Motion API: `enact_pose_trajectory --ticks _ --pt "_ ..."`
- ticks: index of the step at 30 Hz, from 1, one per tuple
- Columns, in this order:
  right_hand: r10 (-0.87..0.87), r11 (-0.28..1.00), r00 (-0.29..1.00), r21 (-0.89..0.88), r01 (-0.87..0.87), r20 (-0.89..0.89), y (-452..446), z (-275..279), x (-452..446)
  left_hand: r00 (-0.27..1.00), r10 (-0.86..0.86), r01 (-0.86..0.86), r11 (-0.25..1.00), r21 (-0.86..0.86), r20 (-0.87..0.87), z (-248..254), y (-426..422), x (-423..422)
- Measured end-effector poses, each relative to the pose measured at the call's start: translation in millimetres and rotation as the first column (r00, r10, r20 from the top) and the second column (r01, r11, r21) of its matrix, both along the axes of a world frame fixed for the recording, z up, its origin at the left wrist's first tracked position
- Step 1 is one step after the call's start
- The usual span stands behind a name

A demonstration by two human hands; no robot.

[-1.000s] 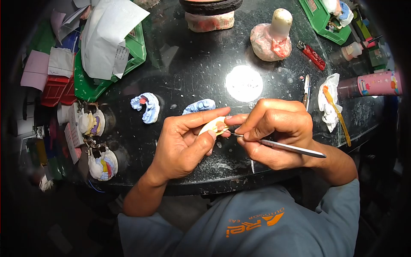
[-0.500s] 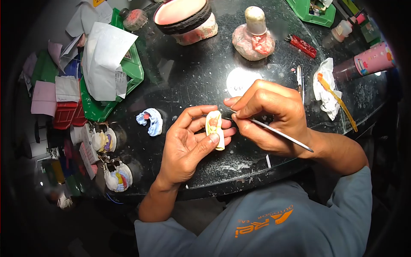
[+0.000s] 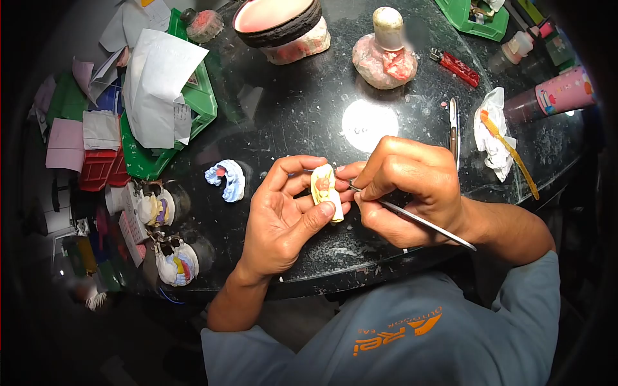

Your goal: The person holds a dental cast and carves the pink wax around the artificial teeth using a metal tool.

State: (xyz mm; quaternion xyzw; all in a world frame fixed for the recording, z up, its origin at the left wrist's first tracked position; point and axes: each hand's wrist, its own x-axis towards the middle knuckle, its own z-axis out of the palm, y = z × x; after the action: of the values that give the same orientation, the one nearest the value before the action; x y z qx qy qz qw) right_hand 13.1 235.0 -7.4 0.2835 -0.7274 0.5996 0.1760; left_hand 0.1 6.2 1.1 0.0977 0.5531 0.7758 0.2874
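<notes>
Between the thumb and fingers of my left hand [image 3: 286, 215] is a small pale yellow dental model [image 3: 327, 193], its face turned up, with a pinkish patch on it. My right hand [image 3: 412, 190] pinches a thin metal tool [image 3: 428, 224] like a pen. The tool's tip is close to the model's right side; whether it touches cannot be made out. A blue dental model [image 3: 233, 181] lies on the dark table [image 3: 335, 257], left of my left hand.
Two dental casts [image 3: 175, 262] stand at the left, below a green tray [image 3: 203, 96] with papers. Farther back are a bowl with a black rim [image 3: 277, 26], a pink-stained pot [image 3: 385, 61] and a red lighter [image 3: 458, 67]. A crumpled tissue [image 3: 494, 138] lies at the right.
The yellow model has been turned more upright in my left hand. The tool tip moved off it, then back close to its side. The camera view has shifted.
</notes>
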Motion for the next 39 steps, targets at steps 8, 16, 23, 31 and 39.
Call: enact_pose_trajectory --ticks 8,16,23,31,39 --pt "-0.015 0.998 1.000 -0.068 0.014 -0.019 -5 -2 0 1.000 -0.018 0.018 1.000 0.006 0.018 2 -1 0" --pt "-0.016 0.998 1.000 -0.060 0.014 -0.020 -4 3 -2 1.000 -0.005 0.005 1.000 -0.001 0.030 5 0 0" --pt "-0.019 0.998 1.000 -0.054 0.019 0.005 -5 1 3 0.998 0.028 -0.029 0.999 -0.026 -0.053 0 1 1" --pt "-0.023 0.999 1.000 -0.033 0.023 0.008 -8 -2 7 0.977 0.130 -0.141 0.988 -0.057 -0.168 -3 6 6" --pt "0.045 0.996 0.999 -0.075 -0.046 -0.005 -6 4 6 0.970 0.173 -0.183 0.982 -0.044 -0.170 -6 6 5"
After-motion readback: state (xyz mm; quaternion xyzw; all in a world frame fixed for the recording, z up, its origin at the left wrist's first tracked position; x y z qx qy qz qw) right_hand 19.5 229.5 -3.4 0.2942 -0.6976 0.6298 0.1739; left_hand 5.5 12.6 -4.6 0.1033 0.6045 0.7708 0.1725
